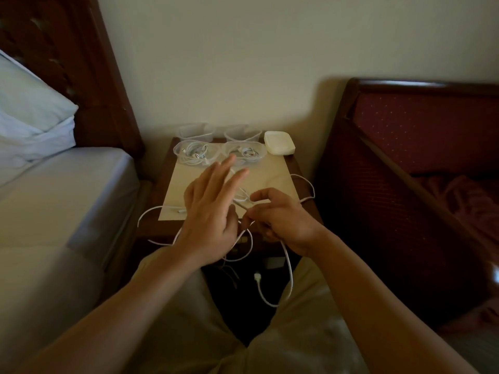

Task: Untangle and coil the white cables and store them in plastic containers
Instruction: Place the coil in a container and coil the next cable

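right fingers point(259, 197) pinch the thin white cable point(287, 265), looped and tangled; left fingers point(229, 168) spread apart.

four clear containers point(194, 132), one white lid stack point(279, 142)

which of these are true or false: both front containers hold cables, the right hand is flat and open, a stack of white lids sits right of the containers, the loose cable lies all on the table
1. Both front containers hold cables. True: the front left container and front right container each hold coiled white cable.
2. The right hand is flat and open. False: the right hand pinches the loose cable; the left hand is the open one.
3. White lids sit right of the containers. True: the lid stack.
4. The loose cable lies all on the table. False: it hangs off the table's front edge.
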The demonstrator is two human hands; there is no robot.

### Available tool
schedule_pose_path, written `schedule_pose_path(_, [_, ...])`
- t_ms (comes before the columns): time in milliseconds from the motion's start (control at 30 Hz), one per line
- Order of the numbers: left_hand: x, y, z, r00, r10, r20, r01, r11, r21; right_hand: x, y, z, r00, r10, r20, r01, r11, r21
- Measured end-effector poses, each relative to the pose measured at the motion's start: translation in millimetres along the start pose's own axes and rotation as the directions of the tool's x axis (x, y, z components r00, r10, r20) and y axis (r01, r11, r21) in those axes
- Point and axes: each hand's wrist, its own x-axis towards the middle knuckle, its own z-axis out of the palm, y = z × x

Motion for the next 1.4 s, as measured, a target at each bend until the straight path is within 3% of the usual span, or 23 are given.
schedule_pose_path(133, [-5.9,-12.8,6.1,0.994,0.063,0.090,-0.079,0.981,0.180,-7.4,7.9,-2.6,1.000,-0.023,-0.006,0.023,0.998,0.063])
schedule_pose_path(233, [-8.7,-22.1,6.5,0.999,0.027,-0.026,-0.022,0.989,0.144,-12.9,14.8,-10.9,0.998,-0.070,0.012,0.069,0.997,0.045])
schedule_pose_path(300, [-5.1,-25.2,2.6,0.972,-0.173,-0.157,0.173,0.985,-0.015,-20.3,24.3,-11.6,0.994,-0.100,0.049,0.104,0.991,-0.089])
schedule_pose_path(400, [4.9,-26.0,-6.5,0.815,-0.541,-0.206,0.471,0.827,-0.308,-31.1,44.2,-4.0,0.991,-0.136,0.010,0.136,0.973,-0.187])
schedule_pose_path(467, [6.0,-24.7,-10.0,0.777,-0.608,-0.164,0.558,0.786,-0.268,-36.3,52.1,1.5,0.983,-0.178,-0.046,0.169,0.972,-0.163])
schedule_pose_path(533, [-0.4,-18.9,-7.9,0.832,-0.529,-0.166,0.533,0.846,-0.025,-37.1,53.9,5.5,0.978,-0.185,-0.097,0.177,0.981,-0.083])
schedule_pose_path(600, [-7.9,-6.1,-5.6,0.933,-0.323,-0.160,0.350,0.917,0.190,-37.8,48.3,9.6,0.980,-0.165,-0.112,0.168,0.986,0.020])
schedule_pose_path(700, [-16.1,9.4,-2.3,0.997,0.038,-0.070,-0.025,0.983,0.180,-42.3,34.9,13.5,0.990,-0.138,-0.029,0.140,0.976,0.168])
schedule_pose_path(800, [-20.9,12.0,1.4,0.994,0.104,-0.024,-0.103,0.994,0.019,-50.6,25.2,12.8,0.986,-0.149,0.080,0.122,0.954,0.274])
schedule_pose_path(867, [-22.3,12.0,1.0,0.995,0.051,-0.086,-0.064,0.985,-0.160,-54.7,23.5,12.2,0.978,-0.177,0.106,0.135,0.938,0.320])
schedule_pose_path(933, [-21.5,15.9,-1.7,0.981,-0.141,-0.134,0.083,0.928,-0.363,-56.8,24.9,13.7,0.977,-0.171,0.128,0.122,0.939,0.322])
schedule_pose_path(1033, [-18.0,20.2,-5.7,0.861,-0.487,-0.145,0.329,0.753,-0.570,-58.1,30.0,22.4,0.974,-0.144,0.174,0.091,0.956,0.280])
schedule_pose_path(1200, [-20.7,13.9,0.2,0.809,-0.585,-0.052,0.451,0.676,-0.584,-60.9,28.8,28.2,0.963,-0.179,0.200,0.084,0.910,0.406])
schedule_pose_path(1333, [-18.4,9.3,1.6,0.728,-0.674,-0.126,0.482,0.634,-0.605,-60.8,25.2,26.6,0.962,-0.149,0.227,0.042,0.907,0.420])
schedule_pose_path(1400, [-16.7,9.0,-2.4,0.726,-0.673,-0.143,0.479,0.643,-0.598,-60.9,26.6,30.5,0.956,-0.150,0.253,0.033,0.910,0.413])
